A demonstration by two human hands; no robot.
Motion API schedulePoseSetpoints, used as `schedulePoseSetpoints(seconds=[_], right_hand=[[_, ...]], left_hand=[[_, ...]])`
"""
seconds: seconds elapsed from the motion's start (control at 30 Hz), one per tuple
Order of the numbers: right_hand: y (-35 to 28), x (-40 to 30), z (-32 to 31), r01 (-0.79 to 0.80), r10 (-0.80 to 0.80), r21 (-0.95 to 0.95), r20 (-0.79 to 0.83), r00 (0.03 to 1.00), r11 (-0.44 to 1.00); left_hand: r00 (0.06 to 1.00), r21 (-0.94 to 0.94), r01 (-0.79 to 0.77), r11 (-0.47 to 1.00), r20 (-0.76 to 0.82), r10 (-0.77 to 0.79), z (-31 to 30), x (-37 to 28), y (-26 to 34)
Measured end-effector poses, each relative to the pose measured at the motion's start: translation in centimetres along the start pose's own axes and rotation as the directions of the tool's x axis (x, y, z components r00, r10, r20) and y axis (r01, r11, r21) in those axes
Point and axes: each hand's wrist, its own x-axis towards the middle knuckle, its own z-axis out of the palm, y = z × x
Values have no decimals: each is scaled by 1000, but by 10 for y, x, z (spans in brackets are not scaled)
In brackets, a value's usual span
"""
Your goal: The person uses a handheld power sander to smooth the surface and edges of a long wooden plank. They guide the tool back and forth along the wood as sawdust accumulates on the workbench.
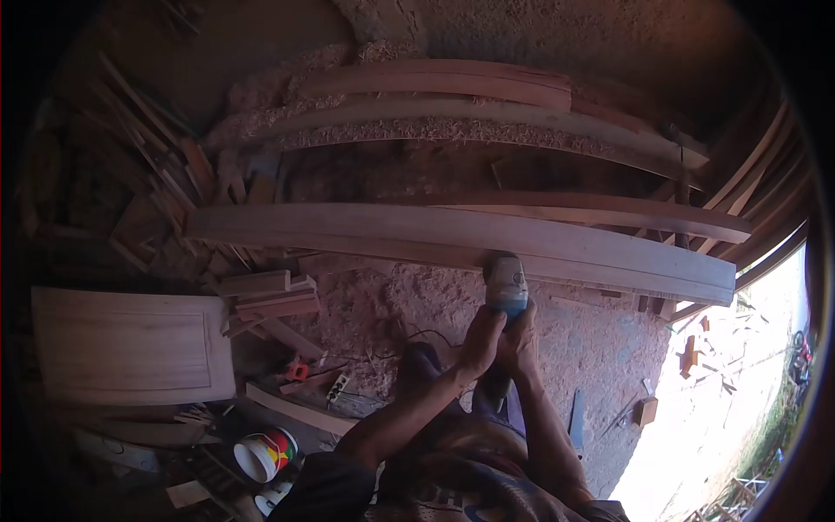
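Both my hands grip an angle grinder [507,284] with a grey head and a teal body. My left hand [481,342] wraps its left side, and my right hand [520,336] holds it from the right. The dark disc end of the tool meets the near edge of a long, pale wooden beam [391,225] that spans the view in front of me. Whether the disc turns cannot be told. Behind this beam lies a reddish wooden plank [587,203].
Beams covered in shavings [417,111] lie farther back. At the left are a wooden panel [130,346], stacked offcuts [280,297] and a paint bucket [264,455]. A power strip [337,387] with cables lies near my legs. A handsaw [576,417] and a wood block [645,412] are at the right.
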Motion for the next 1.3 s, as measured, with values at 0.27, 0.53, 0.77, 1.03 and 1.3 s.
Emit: schedulePoseSetpoints(seconds=[0.27, 0.53, 0.77, 1.03, 1.3], right_hand=[[-22, -1, 100, 27, -29, 33, 88, 996, 999], [-70, 5, 199, 0, 9, -51, 173, 985, 999], [-107, 6, 275, 80, -60, -90, 199, 978, 993], [-139, 9, 343, 35, 10, -162, 269, 963, 986], [-146, 9, 381, 66, -24, -153, 260, 965, 986]], left_hand=[[995, -62, 34, 997, -88, -39, -102, -2, 5], [987, -14, 11, 1000, -160, -13, -211, 5, 13], [975, -188, 32, 982, -212, -73, -292, 8, 7], [960, -241, 74, 968, -246, -135, -368, 11, 10], [953, -398, 65, 915, -248, -175, -403, 12, 4]])
